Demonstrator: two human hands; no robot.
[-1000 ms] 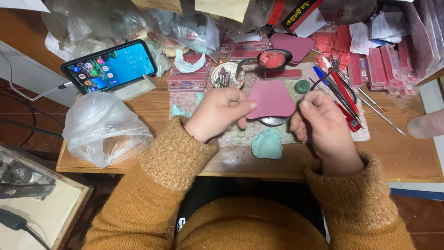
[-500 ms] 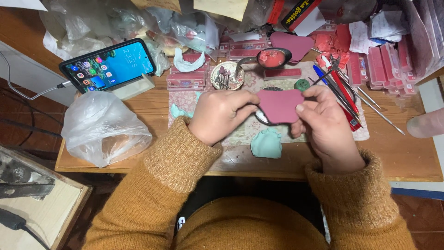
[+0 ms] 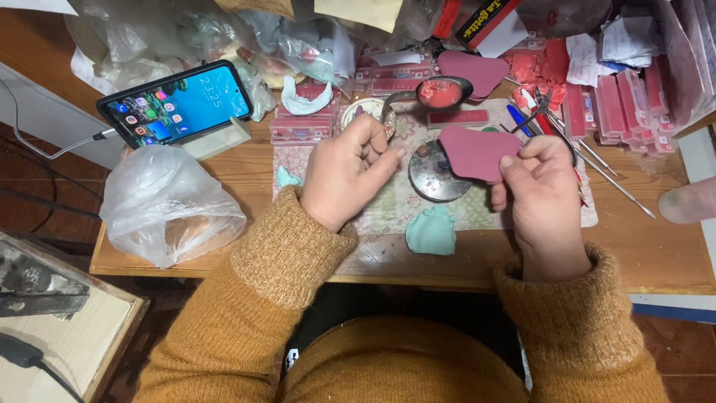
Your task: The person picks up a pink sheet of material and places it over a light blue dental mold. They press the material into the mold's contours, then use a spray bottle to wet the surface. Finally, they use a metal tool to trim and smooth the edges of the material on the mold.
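Fingers of the right hand [image 3: 543, 195] pinch a flat, dark pink wax sheet with rounded edges [image 3: 477, 151], holding it up just over the round grey metal dish [image 3: 435, 175] on the patterned mat [image 3: 388, 209]; the left hand [image 3: 344, 173] hangs loosely curled and holds nothing, fingertips pointing toward the sheet but apart from it. Pale green plaster cast (a lumpy piece) [image 3: 431, 231] lies on the mat between the wrists; a lit black smartphone [image 3: 175, 102] leans at the wooden table's [image 3: 656, 254] far left, beyond a crumpled clear plastic bag [image 3: 168, 205].

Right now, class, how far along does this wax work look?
Done: the pink wax sheet looks cut to a rounded shape. In hand: the right hand pinches it above the round metal dish; the left hand is empty. Left: the teal cast lies bare.
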